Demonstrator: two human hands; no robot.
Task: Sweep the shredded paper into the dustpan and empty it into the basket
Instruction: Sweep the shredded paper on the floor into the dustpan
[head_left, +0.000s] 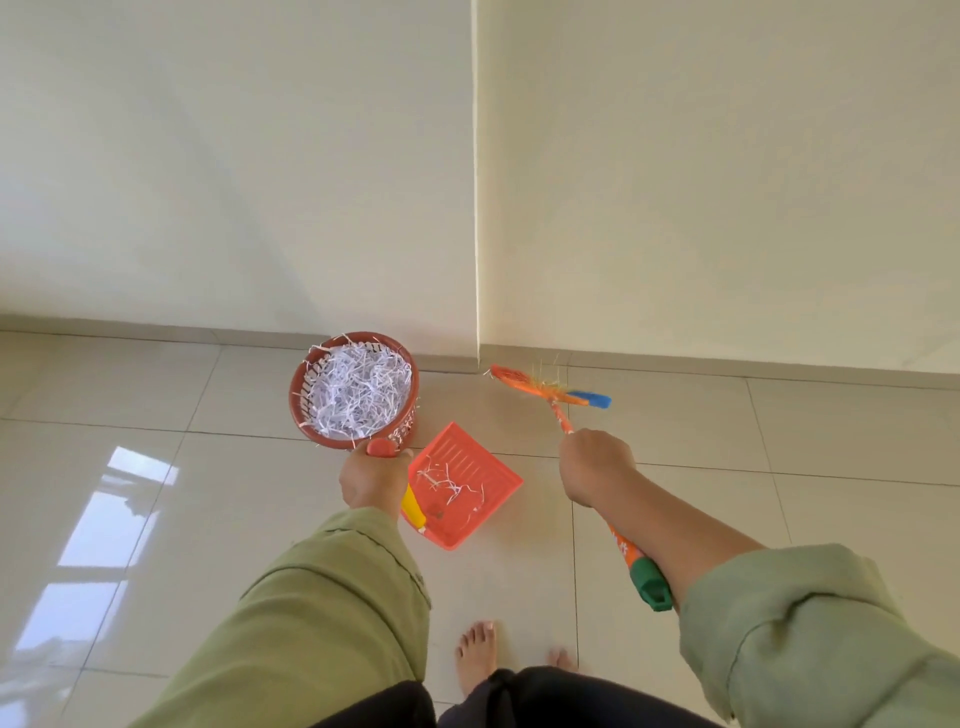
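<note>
Now the left hand (375, 475) grips the rim of the paper-filled basket (354, 391); a few shreds remain in the dustpan (462, 486) on the floor. Tip those in slowly while the right hand (597, 462) clasps the broom (558, 402).

One basket (322, 434), one dustpan (480, 499), one broom (561, 410), two hands (374, 475).

I stand barefoot on a glossy tiled floor (675, 493) with thin dark grout lines. The dustpan (462, 486) lies flat on it, a few paper shreds (447, 483) scattered inside. My feet (475, 654) rest on the tiles nearer me than the dustpan. Left of the dustpan, window light reflects off the tiles.
</note>
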